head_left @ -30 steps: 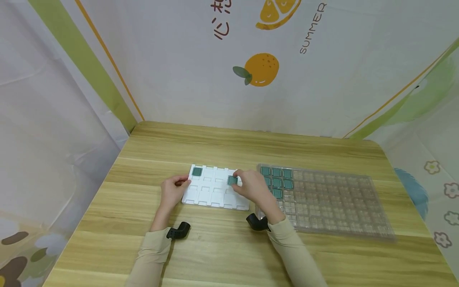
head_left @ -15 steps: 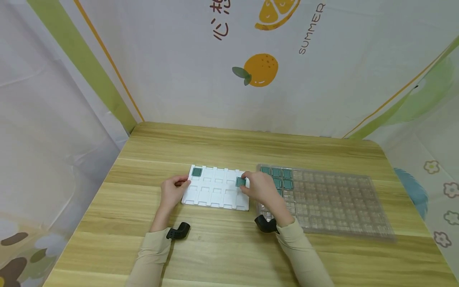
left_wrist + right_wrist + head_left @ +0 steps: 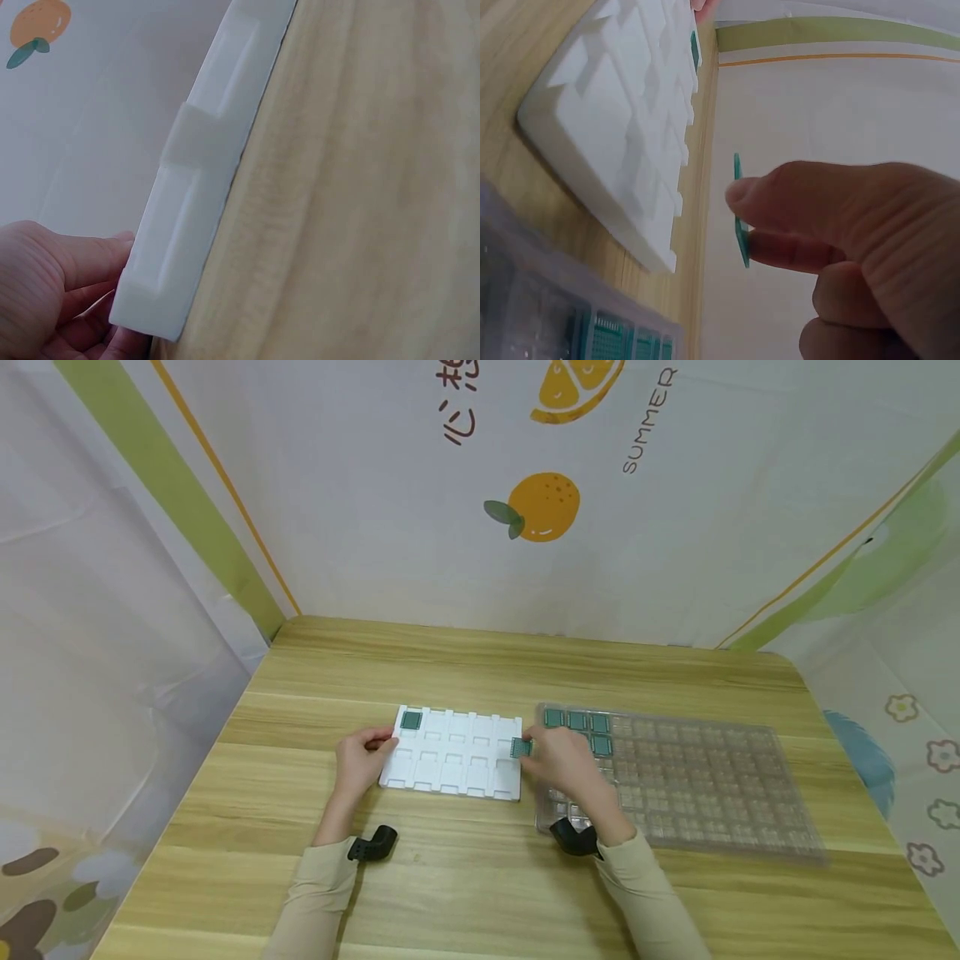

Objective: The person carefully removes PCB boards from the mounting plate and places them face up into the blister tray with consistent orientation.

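A white foam tray (image 3: 451, 752) with square pockets lies on the wooden table (image 3: 480, 668); one green square chip (image 3: 411, 720) sits in its far left pocket. My left hand (image 3: 362, 758) grips the tray's left edge (image 3: 161, 262). My right hand (image 3: 561, 765) pinches another green chip (image 3: 521, 747) between thumb and fingers, held just above the tray's right edge. In the right wrist view the chip (image 3: 740, 217) shows edge-on in the fingertips, above the foam tray (image 3: 622, 127). A clear plastic tray (image 3: 697, 785) to the right holds several green chips (image 3: 577, 721) in its far left corner.
Printed curtains with an orange and the word SUMMER close off the table's back and sides. The clear tray covers most of the right half of the table. Bare wood lies in front of both trays and behind them.
My right hand has carried the green chip rightward from over the foam tray's right pockets to its right edge, near the clear tray. The left hand has stayed on the tray's left edge.
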`<state>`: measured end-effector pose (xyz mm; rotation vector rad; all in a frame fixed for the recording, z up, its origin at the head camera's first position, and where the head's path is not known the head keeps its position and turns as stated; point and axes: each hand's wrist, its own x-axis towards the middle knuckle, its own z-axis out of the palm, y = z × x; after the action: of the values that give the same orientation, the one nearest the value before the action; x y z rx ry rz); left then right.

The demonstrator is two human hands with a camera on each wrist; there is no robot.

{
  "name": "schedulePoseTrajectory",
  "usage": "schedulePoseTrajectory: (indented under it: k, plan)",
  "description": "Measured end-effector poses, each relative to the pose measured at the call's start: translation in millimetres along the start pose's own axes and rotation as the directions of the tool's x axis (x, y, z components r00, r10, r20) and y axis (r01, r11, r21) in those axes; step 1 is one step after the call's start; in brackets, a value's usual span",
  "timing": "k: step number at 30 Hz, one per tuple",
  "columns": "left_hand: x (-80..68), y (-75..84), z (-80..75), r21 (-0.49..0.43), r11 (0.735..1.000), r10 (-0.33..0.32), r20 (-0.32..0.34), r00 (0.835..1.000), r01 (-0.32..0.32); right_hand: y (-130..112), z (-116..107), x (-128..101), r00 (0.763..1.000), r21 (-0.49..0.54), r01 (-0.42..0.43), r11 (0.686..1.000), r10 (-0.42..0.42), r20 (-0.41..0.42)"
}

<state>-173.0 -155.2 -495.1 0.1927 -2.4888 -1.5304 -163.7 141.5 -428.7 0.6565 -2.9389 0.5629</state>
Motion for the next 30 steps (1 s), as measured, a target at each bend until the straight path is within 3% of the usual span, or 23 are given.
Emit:
schedulePoseTrajectory:
  k: [8, 15, 30]
  plan:
    - [-0.1, 0.4, 0.6, 0.005, 1.0, 0.0, 0.0, 1.0, 0.0, 12, -4, -7, 1.0, -0.053, 0.004, 0.999, -0.005, -0.008]
    - [-0.2, 0.6, 0.4, 0.015, 1.0, -0.001, -0.003, 1.0, 0.001, 20, -10, -14, 1.0, -0.037, 0.011, 0.999, -0.011, -0.002]
    - [-0.6, 2.6, 0.4, 0.02, 1.0, 0.013, -0.007, 1.0, -0.013, 38, -17, -25, 0.998, -0.051, -0.051, 0.997, 0.053, 0.031]
